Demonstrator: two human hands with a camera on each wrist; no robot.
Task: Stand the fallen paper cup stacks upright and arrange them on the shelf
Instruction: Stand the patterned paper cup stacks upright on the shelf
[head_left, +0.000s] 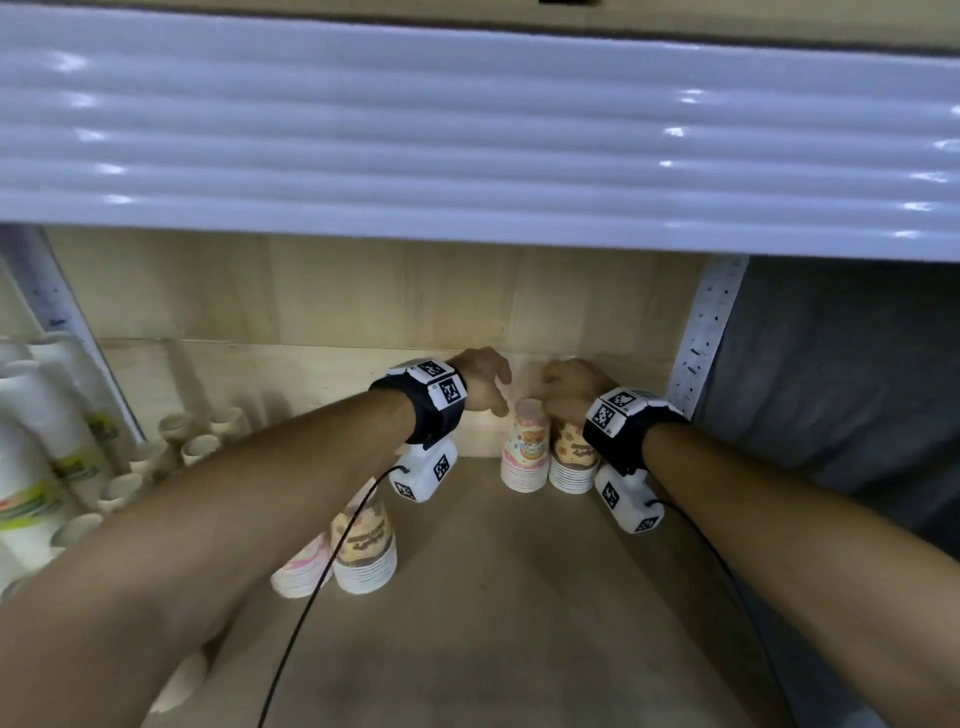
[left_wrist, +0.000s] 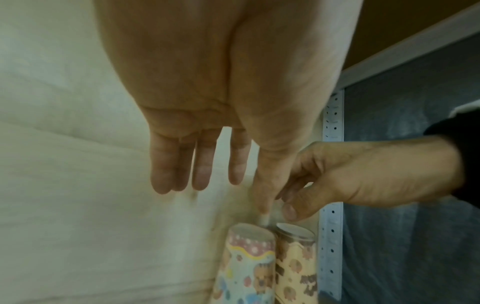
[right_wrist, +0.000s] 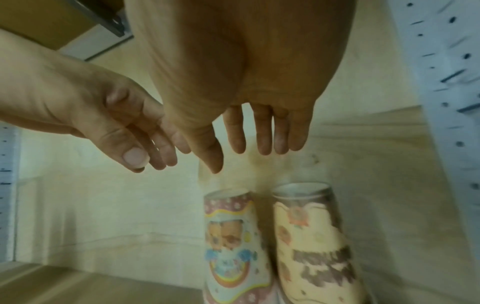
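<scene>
My left hand and right hand hover, fingers straight and loosely spread, gripping nothing, above two upright printed paper cup stacks: pink-topped stack touching brown-patterned stack, at the wooden shelf rear right corner.

lower part of brown cup stack hidden behind right wrist band. pink stack half covered by left forearm. print on both unreadable.
</scene>
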